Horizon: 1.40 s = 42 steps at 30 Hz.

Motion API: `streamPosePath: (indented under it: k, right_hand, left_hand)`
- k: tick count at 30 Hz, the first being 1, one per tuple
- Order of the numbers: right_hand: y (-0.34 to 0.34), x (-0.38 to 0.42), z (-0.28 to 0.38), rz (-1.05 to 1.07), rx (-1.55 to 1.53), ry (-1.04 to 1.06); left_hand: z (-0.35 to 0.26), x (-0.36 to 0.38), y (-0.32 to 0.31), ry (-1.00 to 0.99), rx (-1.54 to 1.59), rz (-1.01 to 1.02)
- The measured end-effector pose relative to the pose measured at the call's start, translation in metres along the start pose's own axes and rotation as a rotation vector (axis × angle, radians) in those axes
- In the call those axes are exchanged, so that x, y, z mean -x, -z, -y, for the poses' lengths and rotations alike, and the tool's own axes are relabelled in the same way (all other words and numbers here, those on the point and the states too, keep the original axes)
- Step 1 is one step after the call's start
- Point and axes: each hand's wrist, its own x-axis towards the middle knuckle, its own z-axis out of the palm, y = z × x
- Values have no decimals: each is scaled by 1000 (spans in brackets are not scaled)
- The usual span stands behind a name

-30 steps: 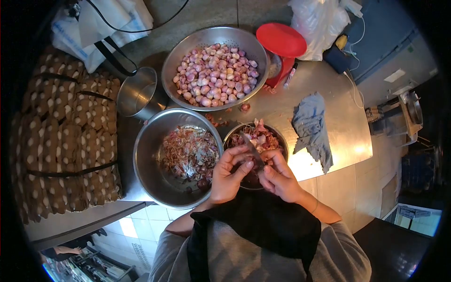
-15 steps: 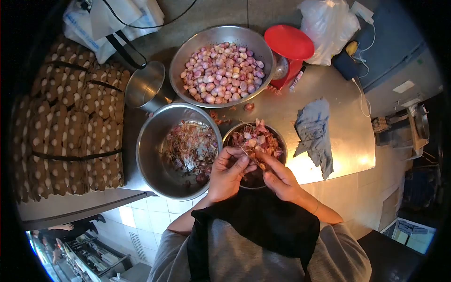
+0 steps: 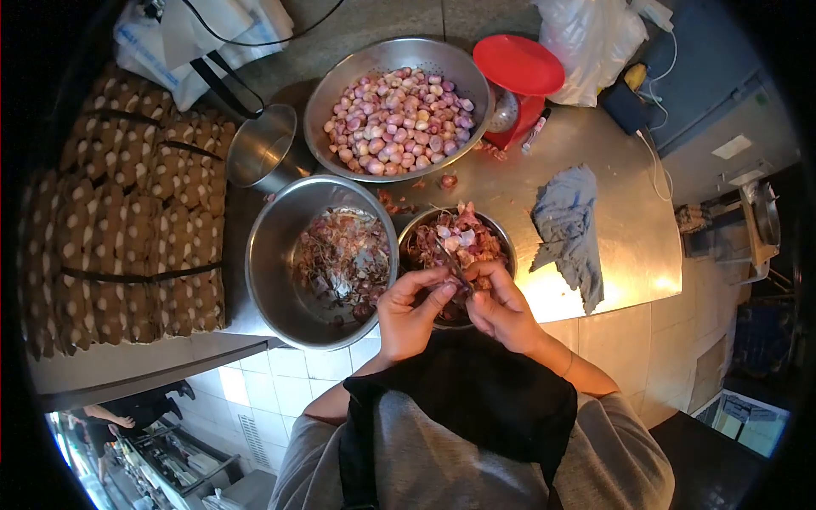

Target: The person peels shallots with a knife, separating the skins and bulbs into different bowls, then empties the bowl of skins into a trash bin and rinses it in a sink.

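Both my hands meet over the near edge of a small steel bowl [image 3: 512, 246] heaped with reddish shallot skins [image 3: 485, 246] and a few pale shallots. My left hand [image 3: 411, 316] is closed, thumb against fingers, on a small shallot [image 3: 441, 286] mostly covered by the fingertips. In the closed fingers of my right hand [image 3: 507, 313] is a small knife [image 3: 455, 265], its thin dark blade pointing away from me. To the left stands a large steel bowl [image 3: 262, 280] with loose skins and a few dark shallots. Peeled pink shallots [image 3: 399, 119] fill a steel colander [image 3: 319, 127] farther back.
Egg trays [image 3: 136, 229] are stacked at left beside a steel pot [image 3: 263, 149]. A red scale [image 3: 520, 72], a marker [image 3: 535, 129] and a plastic bag [image 3: 591, 42] sit at back right. A grey rag [image 3: 568, 225] lies on the steel table [image 3: 642, 255]. Another person [image 3: 127, 416] is at lower left.
My fingers have closed further, the right-hand fingers curling in around the knife, whose blade now shows more clearly. The whole view has shifted slightly. The bowls stay where they were.
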Motion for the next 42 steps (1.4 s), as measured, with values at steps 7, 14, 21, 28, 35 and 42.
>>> streamPosePath:
  k: [7,14,21,28,35,42]
  right_hand:
    - [0,-4,0,-6,44,21]
    - [4,-8,6,23,35,-50]
    - [0,-10,5,13,61,-81]
    - [9,-15,16,-126,114,-35]
    - [-5,-4,12,-42,203,-31]
    - [-13,-2,-3,-83,346,83]
  left_hand:
    - [7,-9,-2,0,4,32]
    - [1,-11,-3,-57,-91,57]
    - [3,-14,9,-63,-137,113]
    - [-15,-14,12,133,191,137]
    - [-9,-18,21,263,481,120]
    - [-4,-16,15,126,381,45]
